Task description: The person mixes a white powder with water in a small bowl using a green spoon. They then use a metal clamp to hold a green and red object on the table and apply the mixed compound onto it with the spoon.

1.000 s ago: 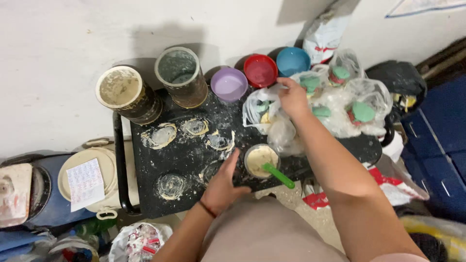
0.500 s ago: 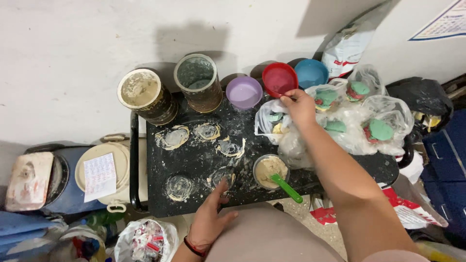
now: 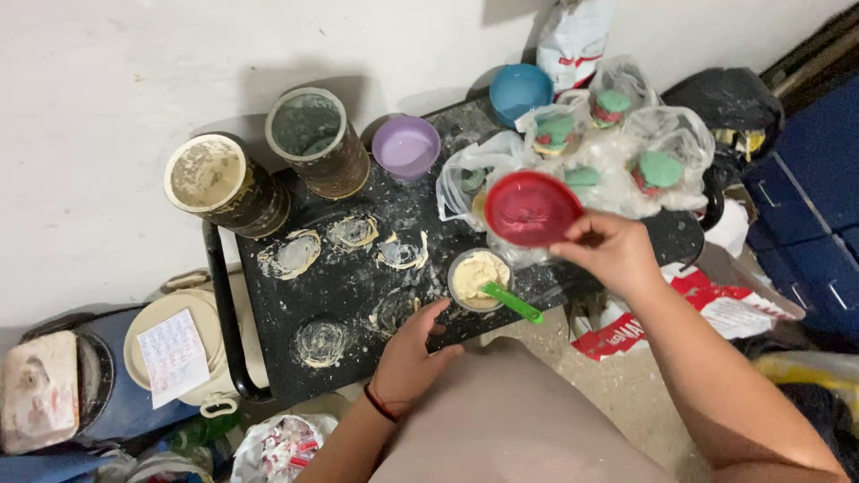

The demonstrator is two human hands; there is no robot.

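My right hand (image 3: 608, 250) grips the rim of a red plastic bowl (image 3: 530, 207) and holds it in the air above the black tray table (image 3: 349, 286). Just below the bowl stands a small cup of cream-coloured paste (image 3: 476, 275) with a green spoon (image 3: 512, 302) in it. My left hand (image 3: 410, 358) rests on the table's near edge with fingers apart, close to the cup and to a ring of dried paste (image 3: 390, 311). It holds nothing.
Two tall dirty cans (image 3: 224, 183) (image 3: 315, 139) stand at the table's back, beside a purple bowl (image 3: 405, 148) and a blue bowl (image 3: 520, 92). Clear bags with green and red lumps (image 3: 662, 170) fill the right side. A lidded bucket (image 3: 165, 353) sits at the left.
My right hand took the red bowl from the back row and lifted it toward me over the table. My left hand stayed near the front edge.
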